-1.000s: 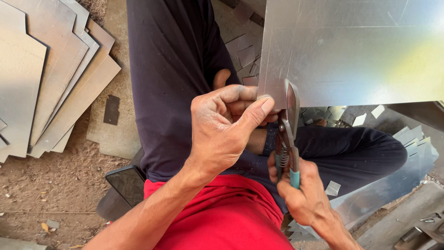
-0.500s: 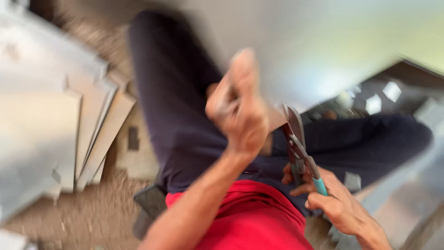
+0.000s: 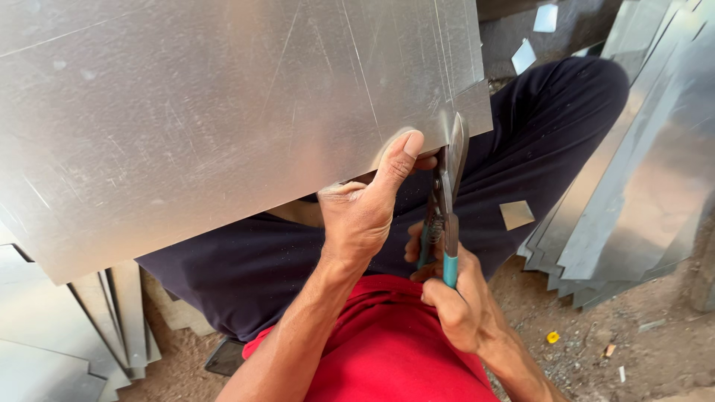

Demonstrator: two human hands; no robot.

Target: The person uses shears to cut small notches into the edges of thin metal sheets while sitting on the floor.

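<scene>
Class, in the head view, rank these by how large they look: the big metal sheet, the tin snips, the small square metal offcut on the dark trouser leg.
1. Metal sheet, largest, though nearest the camera.
2. Tin snips, held in the right hand.
3. Square offcut, smallest.

The person wears a red shirt (image 3: 387, 350) at six o'clock and dark navy trousers (image 3: 536, 141) running toward two o'clock. Both forearms are bare, without sleeves, watch or gloves.

The way ahead is blocked by the large scratched grey metal sheet (image 3: 223, 119); stacked grey metal sheets (image 3: 640, 186) crowd the right side, while bare dirt floor (image 3: 596, 335) is left open.
</scene>
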